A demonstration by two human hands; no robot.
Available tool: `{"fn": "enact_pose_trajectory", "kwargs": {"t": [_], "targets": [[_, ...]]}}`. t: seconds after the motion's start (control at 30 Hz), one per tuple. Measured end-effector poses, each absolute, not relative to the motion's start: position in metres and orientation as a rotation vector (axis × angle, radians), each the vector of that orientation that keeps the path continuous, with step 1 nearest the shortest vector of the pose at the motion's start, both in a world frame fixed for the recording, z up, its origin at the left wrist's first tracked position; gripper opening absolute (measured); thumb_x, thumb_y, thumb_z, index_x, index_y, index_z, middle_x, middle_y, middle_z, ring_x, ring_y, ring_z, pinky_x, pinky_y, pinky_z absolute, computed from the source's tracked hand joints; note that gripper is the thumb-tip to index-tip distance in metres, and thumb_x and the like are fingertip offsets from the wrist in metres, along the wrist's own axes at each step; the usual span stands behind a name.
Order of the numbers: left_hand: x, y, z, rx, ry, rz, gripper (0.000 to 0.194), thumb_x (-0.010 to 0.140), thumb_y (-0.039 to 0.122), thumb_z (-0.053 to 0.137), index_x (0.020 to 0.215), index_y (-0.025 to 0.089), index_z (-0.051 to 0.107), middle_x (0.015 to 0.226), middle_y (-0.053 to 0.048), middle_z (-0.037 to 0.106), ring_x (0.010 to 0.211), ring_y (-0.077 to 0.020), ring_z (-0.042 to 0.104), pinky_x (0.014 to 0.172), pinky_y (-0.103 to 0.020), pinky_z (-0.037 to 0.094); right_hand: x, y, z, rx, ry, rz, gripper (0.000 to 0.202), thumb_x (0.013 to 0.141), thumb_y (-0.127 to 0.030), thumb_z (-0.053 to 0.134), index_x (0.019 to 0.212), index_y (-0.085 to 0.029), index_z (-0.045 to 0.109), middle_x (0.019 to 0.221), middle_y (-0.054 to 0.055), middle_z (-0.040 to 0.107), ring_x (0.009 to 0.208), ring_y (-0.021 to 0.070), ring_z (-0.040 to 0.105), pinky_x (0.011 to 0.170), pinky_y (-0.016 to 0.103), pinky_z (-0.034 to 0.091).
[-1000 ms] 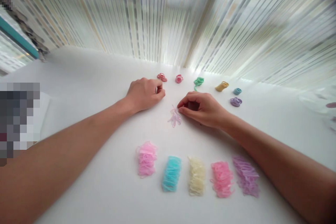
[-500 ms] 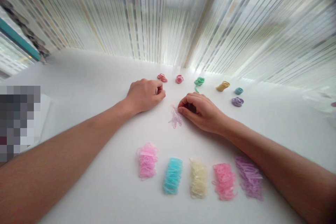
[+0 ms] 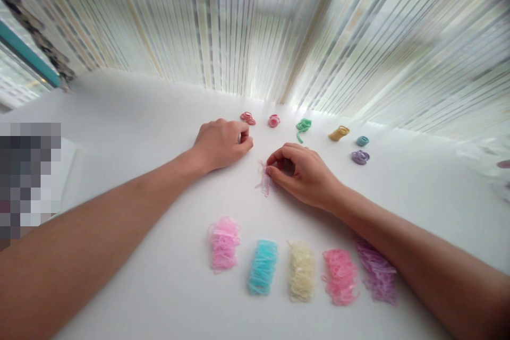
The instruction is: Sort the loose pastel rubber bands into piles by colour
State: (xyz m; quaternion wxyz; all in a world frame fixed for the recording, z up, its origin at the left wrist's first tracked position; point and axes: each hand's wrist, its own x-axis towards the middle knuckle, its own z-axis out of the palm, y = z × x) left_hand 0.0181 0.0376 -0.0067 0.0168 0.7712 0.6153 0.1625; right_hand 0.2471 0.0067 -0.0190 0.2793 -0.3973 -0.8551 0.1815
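Pale pink-purple rubber bands [image 3: 264, 183] lie in a small loose heap on the white table. At the heap's right edge, the thumb and forefinger of my right hand [image 3: 300, 172] pinch into it; the fingertips hide just how many bands they hold. My left hand [image 3: 223, 143] rests on the table, a little farther back and to the left, its fingers curled together. Anything inside that grip is too small or hidden to name. Just beyond the left fingers sits a small red coil [image 3: 247, 118].
Near me lie bundles of bands: pink [image 3: 225, 244], turquoise [image 3: 263, 267], cream [image 3: 302, 271], coral [image 3: 340, 276] and purple [image 3: 376, 271], partly under my right forearm. Coils farther back are rose [image 3: 273, 120], green [image 3: 304, 126], yellow [image 3: 339, 133], blue [image 3: 362, 141] and lavender [image 3: 360, 157]. A string curtain [image 3: 223, 26] hangs behind.
My right hand has shifted slightly left, its fingertips now over the small heap's edge. The left hand stays nearly where it was.
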Motion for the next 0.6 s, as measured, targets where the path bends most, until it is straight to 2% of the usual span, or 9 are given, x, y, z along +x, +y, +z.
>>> {"fn": "enact_pose_trajectory", "kwargs": {"t": [0.17, 0.33, 0.6], "targets": [[0.0183, 0.0385, -0.0073, 2.401, 1.901, 0.501, 0.027, 0.091, 0.041, 0.054, 0.084, 0.024, 0.073, 0.085, -0.005, 0.078, 0.085, -0.027, 0.072, 0.081, -0.038, 0.049, 0.2514, 0.0107, -0.0159, -1.004, -2.31, 0.598, 0.024, 0.095, -0.027, 0.066, 0.113, -0.016, 0.078, 0.091, 0.005, 0.069, 0.066, 0.0129, 0.056, 0.067, 0.03, 0.043], [0.0186, 0.038, -0.0072, 2.4, 1.906, 0.503, 0.027, 0.091, 0.041, 0.053, 0.085, 0.024, 0.073, 0.086, -0.005, 0.078, 0.085, -0.0266, 0.072, 0.081, -0.038, 0.05, 0.2528, 0.0132, -0.0135, -1.004, -2.322, 0.625, 0.018, 0.093, -0.024, 0.068, 0.103, -0.018, 0.082, 0.085, 0.003, 0.066, 0.064, 0.0115, 0.054, 0.066, 0.028, 0.043], [0.019, 0.0365, -0.0061, 2.402, 1.906, 0.504, 0.027, 0.091, 0.041, 0.054, 0.086, 0.024, 0.074, 0.088, -0.005, 0.078, 0.087, -0.027, 0.072, 0.083, -0.039, 0.05, 0.2545, 0.0138, -0.0103, -0.972, -2.325, 0.659, 0.013, 0.09, -0.025, 0.069, 0.09, -0.017, 0.08, 0.082, 0.002, 0.066, 0.061, 0.0103, 0.051, 0.062, 0.028, 0.04]]}}
